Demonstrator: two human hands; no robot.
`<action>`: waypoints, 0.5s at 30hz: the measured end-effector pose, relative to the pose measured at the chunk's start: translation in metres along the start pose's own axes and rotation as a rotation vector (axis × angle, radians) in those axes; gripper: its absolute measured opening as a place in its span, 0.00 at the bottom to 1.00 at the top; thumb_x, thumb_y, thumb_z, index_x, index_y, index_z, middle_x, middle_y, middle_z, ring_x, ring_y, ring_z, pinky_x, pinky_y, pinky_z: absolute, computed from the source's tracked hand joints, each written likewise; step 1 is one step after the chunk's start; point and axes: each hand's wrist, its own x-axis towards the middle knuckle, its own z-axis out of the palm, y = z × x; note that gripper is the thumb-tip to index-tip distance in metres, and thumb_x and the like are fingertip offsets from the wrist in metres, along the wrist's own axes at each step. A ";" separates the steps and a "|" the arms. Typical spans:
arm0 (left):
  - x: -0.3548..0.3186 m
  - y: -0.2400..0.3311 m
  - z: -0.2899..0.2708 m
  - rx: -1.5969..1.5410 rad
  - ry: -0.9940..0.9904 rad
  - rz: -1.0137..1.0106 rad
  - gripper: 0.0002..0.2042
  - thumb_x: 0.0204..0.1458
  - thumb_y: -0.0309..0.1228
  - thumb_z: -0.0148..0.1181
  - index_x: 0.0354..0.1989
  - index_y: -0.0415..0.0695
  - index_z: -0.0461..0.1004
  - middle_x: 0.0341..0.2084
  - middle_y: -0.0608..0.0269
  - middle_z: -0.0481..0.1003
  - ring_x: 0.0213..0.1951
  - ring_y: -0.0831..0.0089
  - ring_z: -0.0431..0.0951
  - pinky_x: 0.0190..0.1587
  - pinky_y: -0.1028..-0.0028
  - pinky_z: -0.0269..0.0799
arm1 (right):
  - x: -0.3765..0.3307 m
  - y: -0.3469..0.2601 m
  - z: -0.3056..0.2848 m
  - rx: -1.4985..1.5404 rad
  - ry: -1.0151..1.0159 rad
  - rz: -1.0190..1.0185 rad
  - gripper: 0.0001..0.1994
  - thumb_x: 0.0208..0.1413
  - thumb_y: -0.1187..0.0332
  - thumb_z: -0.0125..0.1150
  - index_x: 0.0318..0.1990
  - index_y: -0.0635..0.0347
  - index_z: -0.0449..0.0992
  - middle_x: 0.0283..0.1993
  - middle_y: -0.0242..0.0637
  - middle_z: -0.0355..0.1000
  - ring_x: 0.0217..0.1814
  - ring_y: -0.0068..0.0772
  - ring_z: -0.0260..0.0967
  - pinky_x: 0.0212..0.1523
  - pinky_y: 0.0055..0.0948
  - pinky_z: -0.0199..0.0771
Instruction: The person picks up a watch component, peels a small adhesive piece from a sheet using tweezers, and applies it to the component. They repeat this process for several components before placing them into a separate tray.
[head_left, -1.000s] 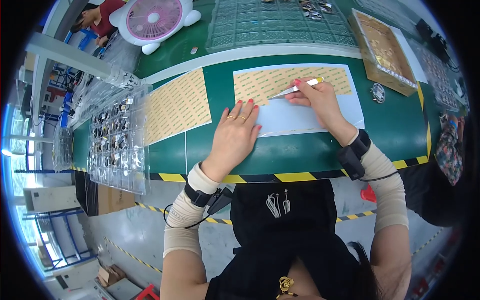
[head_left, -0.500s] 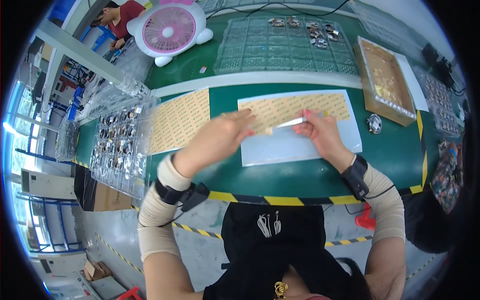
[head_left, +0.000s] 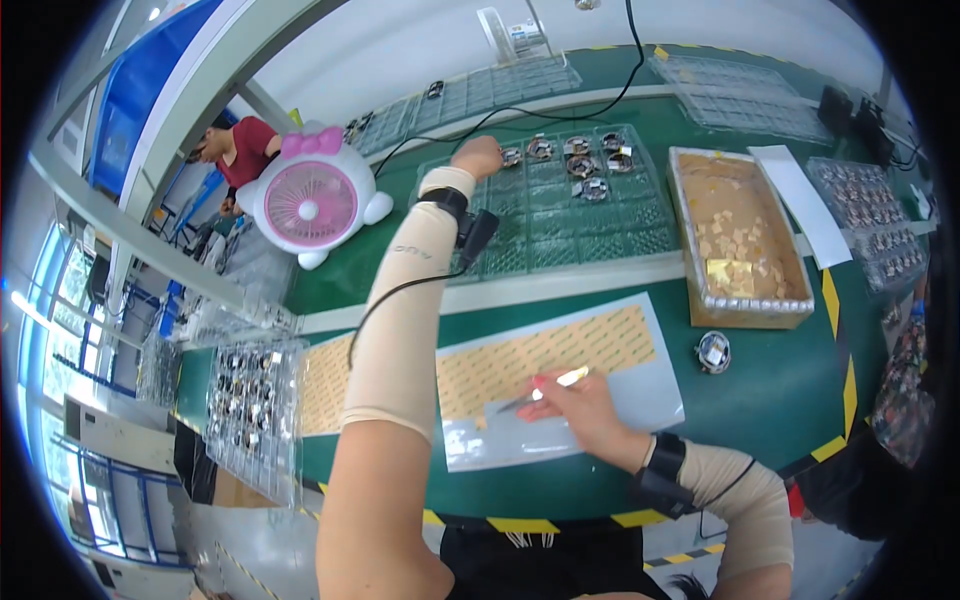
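My left hand point(head_left: 478, 158) reaches far forward over a clear plastic tray point(head_left: 540, 232). Its fingers are closed at the edge of a small round electronic part point(head_left: 511, 157), the leftmost in a cluster of several. Near me, my right hand point(head_left: 588, 408) grips slim metal tweezers point(head_left: 520, 402), their tip pointing left over a sheet of tan adhesive pieces point(head_left: 560, 347) with printed marks. That sheet lies on a white backing sheet point(head_left: 640, 395). A small tan piece point(head_left: 481, 423) sits by the sheet's lower edge, left of the tweezer tip.
An open box point(head_left: 690, 250) with loose tan pieces stands at right; one round part point(head_left: 713, 352) lies before it. Left are another tan sheet point(head_left: 325, 385) and a filled tray point(head_left: 245, 400). A pink-white fan point(head_left: 310, 205) stands back left, near another person point(head_left: 247, 155).
My left hand has moved from the tan sheet far forward to the round parts in the tray. The right hand keeps the tweezers over the sheet. The view has tilted up.
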 end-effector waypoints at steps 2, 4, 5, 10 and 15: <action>0.017 0.015 0.012 0.045 0.061 0.013 0.12 0.46 0.32 0.48 0.35 0.42 0.75 0.37 0.49 0.74 0.41 0.56 0.74 0.41 0.64 0.70 | -0.002 -0.001 -0.003 0.008 0.010 0.000 0.10 0.56 0.72 0.49 0.37 0.74 0.70 0.36 0.48 0.71 0.33 0.36 0.73 0.35 0.28 0.76; 0.030 0.027 0.023 0.133 0.167 0.012 0.12 0.47 0.32 0.48 0.34 0.41 0.75 0.38 0.47 0.73 0.42 0.57 0.74 0.42 0.65 0.70 | -0.002 -0.001 -0.007 0.013 -0.008 0.021 0.11 0.56 0.72 0.48 0.38 0.76 0.68 0.37 0.47 0.70 0.33 0.36 0.73 0.34 0.26 0.76; 0.036 0.031 0.028 0.132 0.165 0.025 0.12 0.47 0.32 0.48 0.34 0.41 0.75 0.38 0.47 0.73 0.42 0.57 0.74 0.42 0.65 0.70 | 0.000 -0.001 -0.008 0.017 -0.016 0.034 0.11 0.57 0.72 0.47 0.38 0.77 0.68 0.37 0.47 0.70 0.34 0.35 0.73 0.34 0.25 0.76; 0.066 0.002 0.049 0.064 0.220 -0.053 0.14 0.46 0.37 0.52 0.34 0.41 0.75 0.38 0.46 0.73 0.42 0.54 0.73 0.44 0.64 0.69 | 0.000 -0.002 0.000 0.036 -0.007 0.067 0.11 0.57 0.72 0.47 0.37 0.75 0.70 0.36 0.45 0.70 0.35 0.35 0.73 0.36 0.27 0.76; 0.080 -0.018 0.050 -0.191 0.348 -0.015 0.15 0.43 0.40 0.54 0.30 0.40 0.76 0.33 0.46 0.74 0.39 0.50 0.74 0.42 0.62 0.69 | 0.004 -0.001 -0.001 0.051 -0.034 0.061 0.11 0.57 0.71 0.47 0.38 0.75 0.70 0.36 0.45 0.70 0.35 0.35 0.73 0.37 0.27 0.75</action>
